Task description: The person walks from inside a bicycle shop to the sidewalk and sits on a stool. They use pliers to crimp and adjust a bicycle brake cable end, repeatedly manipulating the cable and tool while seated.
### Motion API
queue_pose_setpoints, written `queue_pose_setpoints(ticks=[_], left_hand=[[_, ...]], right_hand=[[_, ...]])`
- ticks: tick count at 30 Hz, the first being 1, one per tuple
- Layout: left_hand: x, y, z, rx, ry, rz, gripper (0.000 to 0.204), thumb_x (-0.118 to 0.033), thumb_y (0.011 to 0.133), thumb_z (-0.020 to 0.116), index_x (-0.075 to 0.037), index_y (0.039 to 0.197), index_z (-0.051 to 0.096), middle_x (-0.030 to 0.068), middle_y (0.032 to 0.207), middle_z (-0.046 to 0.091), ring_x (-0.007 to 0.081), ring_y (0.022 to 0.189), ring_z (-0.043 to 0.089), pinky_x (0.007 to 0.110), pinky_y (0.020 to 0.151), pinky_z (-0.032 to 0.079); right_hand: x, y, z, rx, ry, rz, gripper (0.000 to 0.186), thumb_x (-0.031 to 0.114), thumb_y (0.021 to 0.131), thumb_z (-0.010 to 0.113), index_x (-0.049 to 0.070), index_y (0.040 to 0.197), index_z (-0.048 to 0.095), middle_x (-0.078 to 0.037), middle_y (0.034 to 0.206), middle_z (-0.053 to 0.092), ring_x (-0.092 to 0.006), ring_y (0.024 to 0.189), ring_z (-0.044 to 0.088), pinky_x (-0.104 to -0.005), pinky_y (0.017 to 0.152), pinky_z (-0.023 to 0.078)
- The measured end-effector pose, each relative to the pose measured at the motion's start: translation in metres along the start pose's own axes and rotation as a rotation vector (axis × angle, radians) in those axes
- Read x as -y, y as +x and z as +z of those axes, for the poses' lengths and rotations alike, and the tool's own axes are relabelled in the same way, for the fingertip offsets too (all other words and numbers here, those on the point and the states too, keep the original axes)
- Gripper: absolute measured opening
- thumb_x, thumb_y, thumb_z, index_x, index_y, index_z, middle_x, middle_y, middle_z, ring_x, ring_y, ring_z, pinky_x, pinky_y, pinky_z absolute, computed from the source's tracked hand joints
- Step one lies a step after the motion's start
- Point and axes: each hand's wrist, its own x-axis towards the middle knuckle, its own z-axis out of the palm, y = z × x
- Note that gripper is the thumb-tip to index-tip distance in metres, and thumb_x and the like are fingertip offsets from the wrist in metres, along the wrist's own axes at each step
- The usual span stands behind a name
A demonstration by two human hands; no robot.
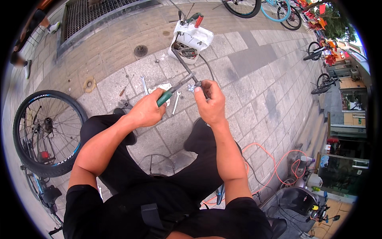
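Note:
My left hand (149, 110) is closed round a hand tool with a green handle (164, 98) and a narrow metal head (184, 81); its exact kind does not show clearly. Fingers and thumb of my right hand (211, 102) pinch the near end of a long dark rod (184, 64), which slants up toward a white tool box (191, 38). The tool's metal head meets or crosses the rod just short of my right fingertips. Below the tool, on the paving, lie a wrench (176, 102) and a crumpled white cloth (163, 87).
Another wrench (144, 84), a screwdriver (121, 92) and a round sprocket cassette (141, 50) lie on the paving. A bicycle wheel (81, 115) stands at my left. An orange hose (274, 169) snakes along the right. Parked bicycles (242, 14) and a person's shoe (54, 27) are farther off.

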Motion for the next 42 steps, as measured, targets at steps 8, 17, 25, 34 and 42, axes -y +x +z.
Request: queue_pose_setpoints(ticks=[8, 17, 25, 34, 42], left_hand=[[0.007, 0.001, 0.004, -0.011, 0.021, 0.024, 0.031, -0.018, 0.096, 0.062, -0.004, 0.123, 0.056, 0.0261, 0.097, 0.068, 0.0470, 0.096, 0.066, 0.052, 0.082, 0.050], [-0.001, -0.001, 0.001, 0.004, 0.014, -0.006, 0.028, -0.016, 0.096, 0.062, -0.001, 0.118, 0.055, 0.0249, 0.098, 0.065, 0.0430, 0.095, 0.064, 0.048, 0.085, 0.050], [0.013, 0.003, 0.003, -0.076, -0.036, 0.039, 0.029, -0.017, 0.095, 0.064, -0.002, 0.119, 0.059, 0.0244, 0.100, 0.066, 0.0403, 0.096, 0.066, 0.046, 0.086, 0.051], [0.029, -0.048, -0.088, -0.543, -0.402, 0.012, 0.026, -0.012, 0.102, 0.063, 0.004, 0.122, 0.057, 0.0016, 0.078, 0.055, 0.0112, 0.065, 0.052, 0.030, 0.061, 0.046], [0.034, -0.083, -0.139, -0.881, -0.870, 0.139, 0.023, -0.009, 0.104, 0.055, 0.000, 0.125, 0.051, 0.0027, 0.085, 0.044, 0.0125, 0.071, 0.042, 0.032, 0.069, 0.040]], right_hand=[[-0.005, 0.005, -0.012, 0.253, 0.476, 0.463, 0.035, 0.028, 0.107, 0.056, -0.005, 0.103, 0.067, -0.007, 0.079, 0.069, -0.0133, 0.072, 0.066, -0.0283, 0.064, 0.052], [0.004, 0.001, -0.005, 0.146, 0.275, 0.260, 0.037, 0.029, 0.108, 0.054, -0.003, 0.098, 0.068, -0.006, 0.080, 0.068, -0.0117, 0.068, 0.063, -0.0277, 0.061, 0.051], [-0.006, 0.017, -0.015, 0.260, 0.406, 0.446, 0.044, 0.035, 0.108, 0.053, -0.004, 0.097, 0.070, -0.008, 0.080, 0.069, -0.0139, 0.068, 0.065, -0.0289, 0.061, 0.052], [-0.138, 0.029, 0.006, 0.356, -0.059, 0.811, 0.037, 0.034, 0.100, 0.063, -0.001, 0.108, 0.070, -0.007, 0.084, 0.068, -0.0140, 0.068, 0.065, -0.0300, 0.056, 0.053], [-0.255, -0.070, 0.183, 0.657, -0.378, 0.859, 0.040, 0.033, 0.092, 0.063, -0.001, 0.112, 0.073, -0.026, 0.105, 0.074, -0.0405, 0.099, 0.073, -0.0441, 0.091, 0.056]])
